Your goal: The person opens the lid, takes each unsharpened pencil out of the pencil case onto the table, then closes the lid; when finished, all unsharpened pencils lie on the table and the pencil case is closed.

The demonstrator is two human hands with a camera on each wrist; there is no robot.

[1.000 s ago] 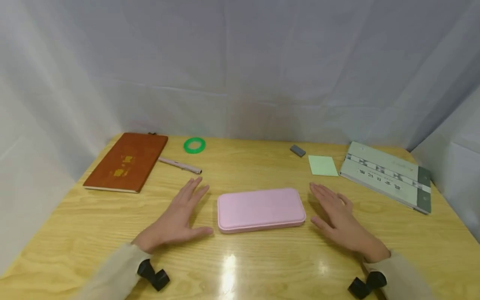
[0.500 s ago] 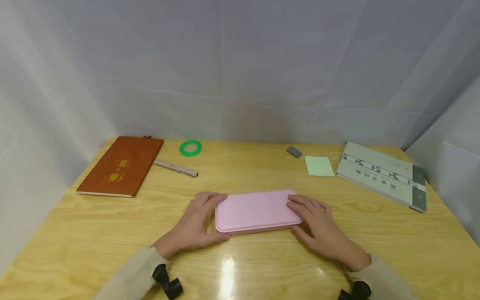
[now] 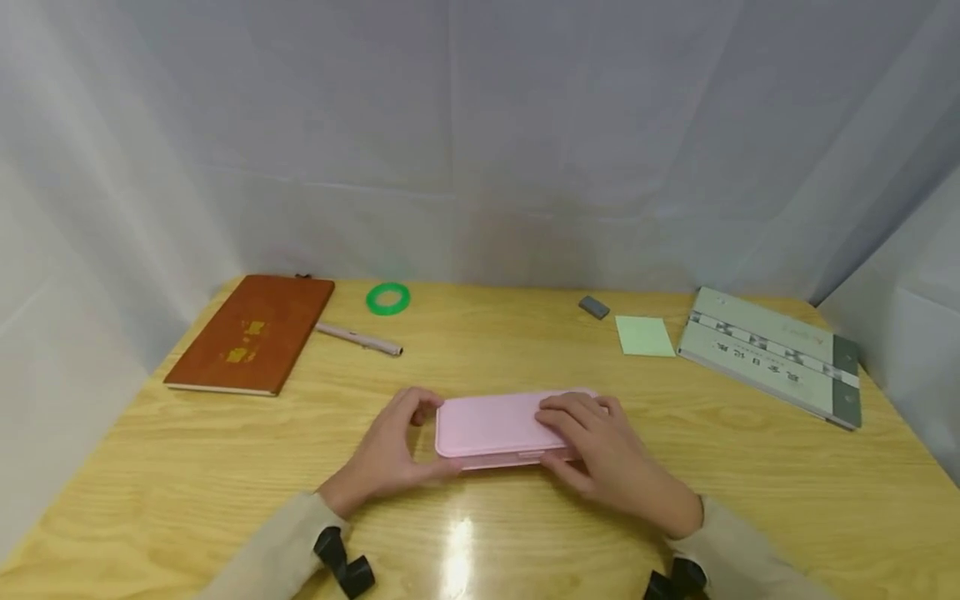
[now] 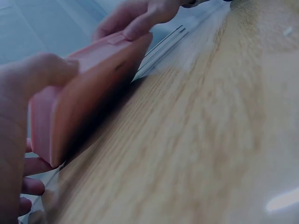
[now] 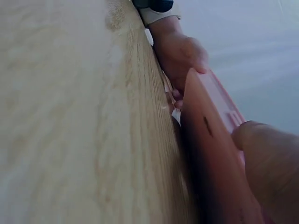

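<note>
A pink, flat rectangular case, closed, lies near the middle of the table under both hands. My left hand holds its left end, thumb along the front side and fingers curled at the back corner. Across the right part of the lid lie the fingers of my right hand, with the thumb at the front side by a small latch tab. In the left wrist view the case shows its underside, its front edge lifted off the table; the right wrist view shows the case tilted likewise.
At the left lie a brown notebook, a pale pink pen and a green tape ring. To the right are a grey eraser, a light green sticky note and a grey-green booklet. A pale curtain hangs behind.
Both hands, spread apart beside the case a second ago, have come in and taken hold of it. My right hand has slid left over the lid, and the case's front edge has tipped up.
</note>
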